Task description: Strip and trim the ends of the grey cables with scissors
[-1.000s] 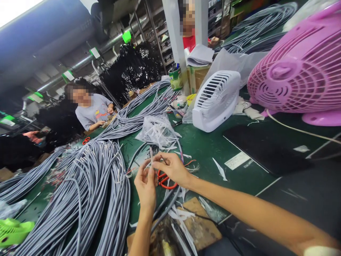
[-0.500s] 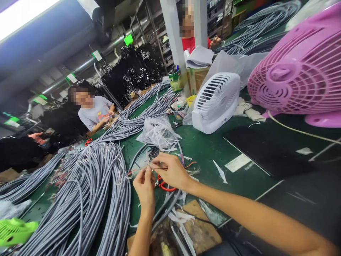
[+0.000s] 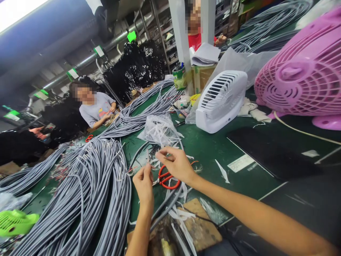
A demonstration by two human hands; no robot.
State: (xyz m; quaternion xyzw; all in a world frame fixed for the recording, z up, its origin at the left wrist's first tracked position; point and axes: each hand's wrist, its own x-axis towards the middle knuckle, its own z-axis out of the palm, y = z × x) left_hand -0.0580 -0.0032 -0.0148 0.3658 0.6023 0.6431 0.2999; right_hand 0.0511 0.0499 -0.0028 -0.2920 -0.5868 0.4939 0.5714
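Observation:
My left hand (image 3: 143,183) is closed in a pinch, and a thin pale piece (image 3: 147,155) sticks up from its fingertips. Whether that is a cable end or a strip, I cannot tell. Just to its right is my right hand (image 3: 176,164), thumb and fingers pinched together; what they hold, if anything, is too small to make out. A small gap separates the two hands. Red-handled scissors (image 3: 168,180) lie below my right hand, partly covered by it. Behind the fingers are short black pieces (image 3: 153,151) and a clear bag of white strips (image 3: 159,128).
Bundles of grey cable (image 3: 90,185) fill the left of the green table (image 3: 197,142). A white fan (image 3: 222,101), a pink fan (image 3: 295,78) and a black pad (image 3: 269,153) are at right. A green fan (image 3: 17,223) sits lower left. Two people (image 3: 97,106) work across the table.
My right hand has drawn slightly up and away from my left fingertips, which it met before. More of the red scissors shows now. The view has shifted a little.

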